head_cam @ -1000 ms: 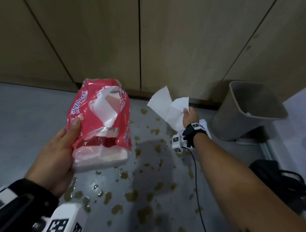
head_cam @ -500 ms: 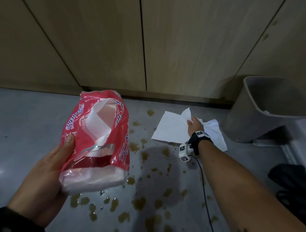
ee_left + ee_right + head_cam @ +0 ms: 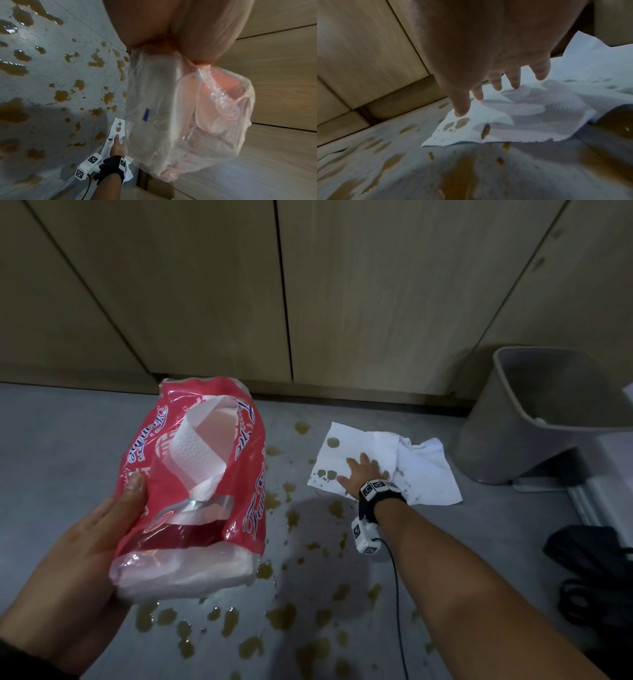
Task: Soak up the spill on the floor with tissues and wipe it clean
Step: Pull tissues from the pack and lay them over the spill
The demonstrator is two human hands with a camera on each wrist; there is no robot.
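Brown spill lies in scattered puddles over the grey floor. White tissues are spread on the far part of it, with brown spots soaking through. My right hand presses flat on them, fingers straight and spread. My left hand grips a red plastic tissue pack above the floor, a white sheet sticking out of its opening.
A grey waste bin stands right of the tissues against wooden cabinet doors. A black bag lies at the right edge. A cable runs from the right wrist device.
My right hand brought the tissue down from the air, laid it on the spill and opened flat on it. Brown spots now show through. The left hand still holds the pack.
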